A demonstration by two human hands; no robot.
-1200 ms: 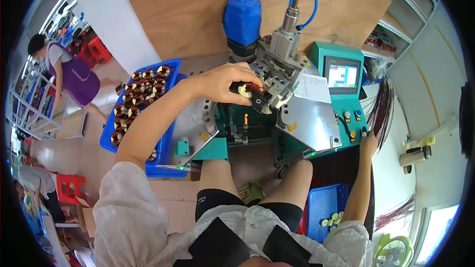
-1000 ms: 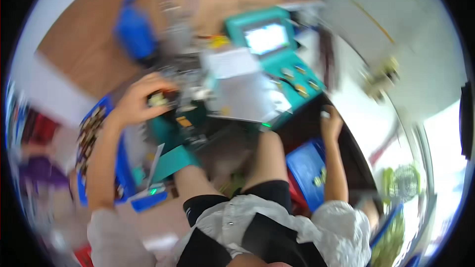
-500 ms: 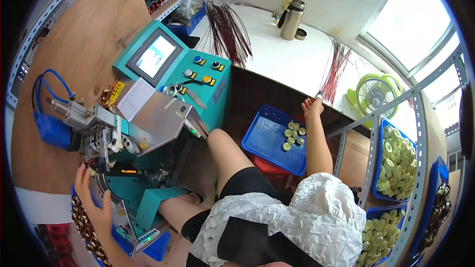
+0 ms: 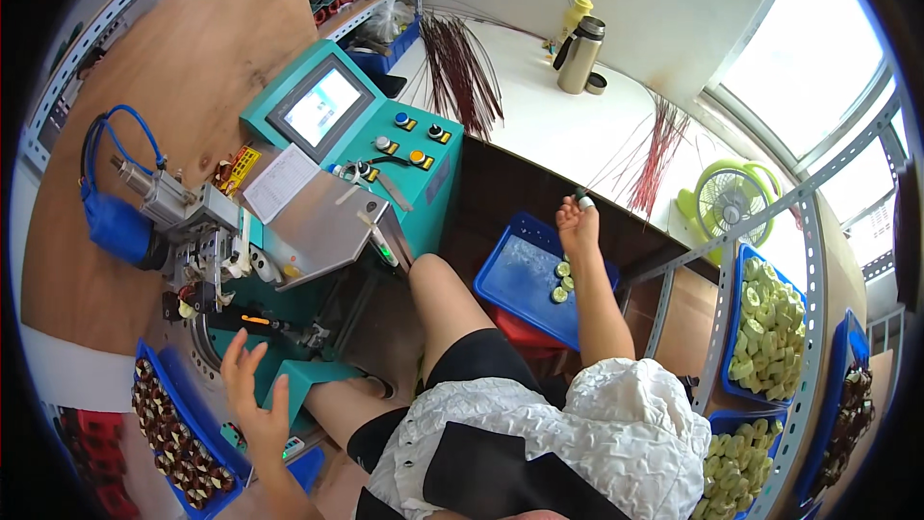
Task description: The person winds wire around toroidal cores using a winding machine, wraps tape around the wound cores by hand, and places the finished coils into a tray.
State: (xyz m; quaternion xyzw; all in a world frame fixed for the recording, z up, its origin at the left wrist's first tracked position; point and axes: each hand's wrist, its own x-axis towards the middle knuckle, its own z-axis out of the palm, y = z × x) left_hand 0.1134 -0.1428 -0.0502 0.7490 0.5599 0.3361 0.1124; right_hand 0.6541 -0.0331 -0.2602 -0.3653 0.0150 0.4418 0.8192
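Head view: hands well apart. Left hand (image 4: 255, 390) spread, nothing in it, near the machine (image 4: 197, 260). Right hand (image 4: 577, 224) half-curled over blue tray (image 4: 520, 274) with round green pieces (image 4: 560, 295); can't tell if it's holding anything. White table (image 4: 539, 116) beyond: red wires (image 4: 659, 159), dark wires (image 4: 462, 77), flask (image 4: 579, 63), green fan (image 4: 731, 202). Plywood panel (image 4: 154, 48) left, bright window (image 4: 813, 58) right.
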